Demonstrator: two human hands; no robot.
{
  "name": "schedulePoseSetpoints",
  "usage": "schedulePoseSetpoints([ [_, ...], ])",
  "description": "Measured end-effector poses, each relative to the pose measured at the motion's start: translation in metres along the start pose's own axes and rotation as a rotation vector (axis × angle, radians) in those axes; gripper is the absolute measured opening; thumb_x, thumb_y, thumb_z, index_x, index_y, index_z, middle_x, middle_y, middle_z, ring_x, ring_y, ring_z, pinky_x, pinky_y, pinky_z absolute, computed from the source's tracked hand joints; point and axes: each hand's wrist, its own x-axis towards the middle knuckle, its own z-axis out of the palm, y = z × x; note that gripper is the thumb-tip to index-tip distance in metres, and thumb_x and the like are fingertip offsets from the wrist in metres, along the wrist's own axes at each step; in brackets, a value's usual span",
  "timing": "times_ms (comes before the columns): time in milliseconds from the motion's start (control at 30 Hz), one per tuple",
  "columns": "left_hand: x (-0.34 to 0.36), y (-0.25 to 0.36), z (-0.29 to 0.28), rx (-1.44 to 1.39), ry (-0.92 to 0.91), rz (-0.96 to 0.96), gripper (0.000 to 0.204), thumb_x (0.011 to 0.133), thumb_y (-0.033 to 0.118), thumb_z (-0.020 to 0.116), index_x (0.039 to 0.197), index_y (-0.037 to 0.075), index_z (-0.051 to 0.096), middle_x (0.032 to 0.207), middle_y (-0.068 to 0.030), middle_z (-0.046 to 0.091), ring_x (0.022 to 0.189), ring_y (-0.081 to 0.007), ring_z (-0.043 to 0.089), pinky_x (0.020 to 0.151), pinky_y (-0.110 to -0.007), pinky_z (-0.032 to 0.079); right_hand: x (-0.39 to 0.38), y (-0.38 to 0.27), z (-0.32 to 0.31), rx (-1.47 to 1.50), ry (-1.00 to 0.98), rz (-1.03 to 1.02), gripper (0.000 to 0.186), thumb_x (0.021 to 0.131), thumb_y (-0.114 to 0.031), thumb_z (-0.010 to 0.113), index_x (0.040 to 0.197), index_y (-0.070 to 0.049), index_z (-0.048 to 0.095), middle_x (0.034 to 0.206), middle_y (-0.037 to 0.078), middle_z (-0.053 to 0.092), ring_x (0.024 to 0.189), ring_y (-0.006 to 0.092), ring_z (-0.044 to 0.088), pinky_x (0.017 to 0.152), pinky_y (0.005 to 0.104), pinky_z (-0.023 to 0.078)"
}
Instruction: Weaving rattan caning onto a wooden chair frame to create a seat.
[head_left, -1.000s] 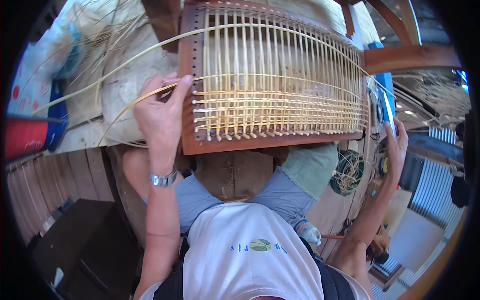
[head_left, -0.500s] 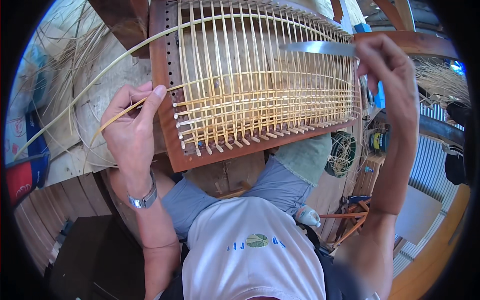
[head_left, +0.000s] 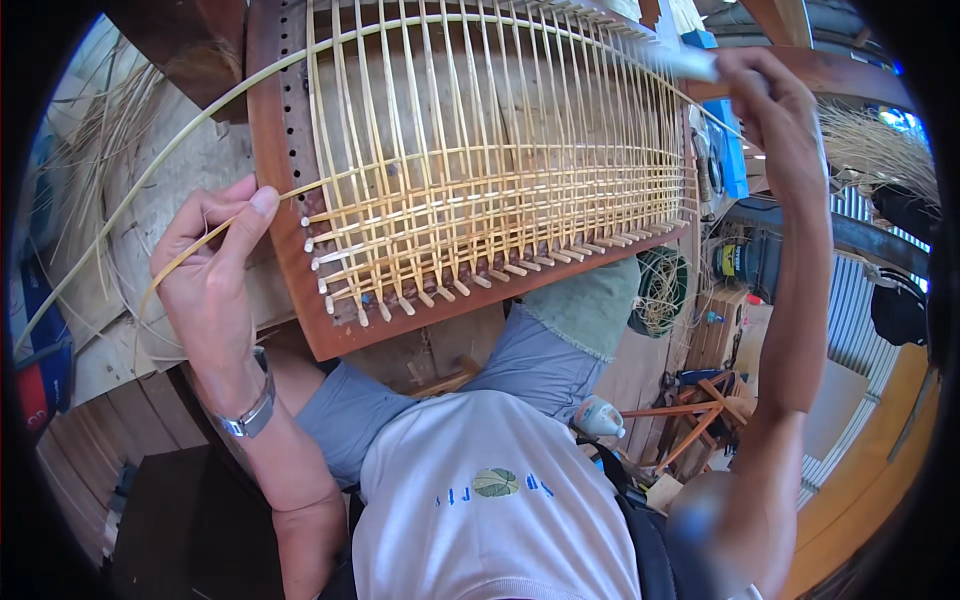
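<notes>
My left hand (head_left: 205,260) pinches a thin yellow cane strip (head_left: 310,187) between thumb and fingers, just outside the frame's left side. From there the strip runs over the wooden frame (head_left: 280,215) and across the upright cane strands. Below it lies a band of woven cane (head_left: 480,222), with several pegs along the near edge. My right hand (head_left: 775,115) is closed around a flat metal blade (head_left: 690,63), raised over the frame's far right corner. Motion blurs the blade's tip. A paler, thicker cane strip (head_left: 190,128) arcs across the frame's far part.
Loose cane fibres (head_left: 115,115) lie at the left, with another bundle (head_left: 880,150) at the far right. A green basket (head_left: 660,292) with cane scraps stands right of my knee, near a white bottle (head_left: 600,417). A wooden post (head_left: 190,50) rises behind the frame's left side.
My right hand has drawn the blade rightward from over the middle strands toward the frame's far right corner. My left hand keeps its pinch on the strip. The whole view has shifted slightly.
</notes>
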Motion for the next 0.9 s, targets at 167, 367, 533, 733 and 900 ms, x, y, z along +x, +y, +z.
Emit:
schedulePoseSetpoints([
  [167, -0.001, 0.002, -0.001, 0.039, 0.017, -0.019, 0.013, 0.087, 0.004, 0.075, 0.079, -0.001, 0.066, 0.094, -0.0128, 0.069, 0.107, -0.0205, 0.063, 0.099, -0.034, 0.043, -0.004, 0.019, -0.013, -0.319, -0.197, 0.178, 0.019, 0.098, -0.029, 0.065, 0.104, -0.012, 0.072, 0.068, -0.010, 0.048, 0.056, -0.0006, 0.035, 0.049, 0.0198, 0.024],
  [367, 0.000, -0.002, -0.003, 0.022, 0.017, -0.036, 0.014, 0.088, 0.005, 0.075, 0.079, 0.000, 0.065, 0.092, -0.0125, 0.069, 0.108, -0.0204, 0.063, 0.099, -0.034, 0.043, -0.015, 0.045, -0.031, -0.373, -0.144, 0.185, 0.022, 0.096, -0.031, 0.067, 0.098, -0.010, 0.074, 0.068, -0.006, 0.050, 0.061, 0.0027, 0.040, 0.055, 0.0219, 0.028],
  [533, 0.001, -0.005, -0.005, 0.036, -0.005, -0.044, 0.018, 0.089, 0.006, 0.075, 0.076, 0.002, 0.062, 0.096, -0.0114, 0.067, 0.111, -0.0186, 0.060, 0.100, -0.033, 0.040, -0.024, 0.075, -0.053, -0.421, -0.069, 0.129, 0.023, 0.097, -0.030, 0.066, 0.100, -0.008, 0.073, 0.069, -0.006, 0.052, 0.061, 0.0028, 0.040, 0.054, 0.0218, 0.028],
  [733, 0.003, -0.005, -0.007, 0.047, -0.023, -0.051, 0.017, 0.090, 0.006, 0.074, 0.078, 0.002, 0.063, 0.100, -0.0125, 0.068, 0.106, -0.0161, 0.059, 0.099, -0.032, 0.040, -0.035, 0.084, -0.054, -0.411, -0.091, 0.283, 0.023, 0.096, -0.029, 0.069, 0.097, -0.007, 0.073, 0.069, -0.006, 0.049, 0.062, 0.0038, 0.038, 0.055, 0.0232, 0.028],
  [900, -0.001, 0.008, -0.009, 0.093, 0.005, -0.072, 0.016, 0.089, 0.006, 0.074, 0.078, 0.001, 0.064, 0.097, -0.0138, 0.068, 0.103, -0.0174, 0.062, 0.095, -0.031, 0.043, -0.036, 0.077, -0.050, -0.513, -0.113, 0.324, 0.024, 0.100, -0.028, 0.062, 0.110, -0.009, 0.074, 0.072, -0.006, 0.050, 0.063, 0.0036, 0.042, 0.057, 0.0214, 0.031],
])
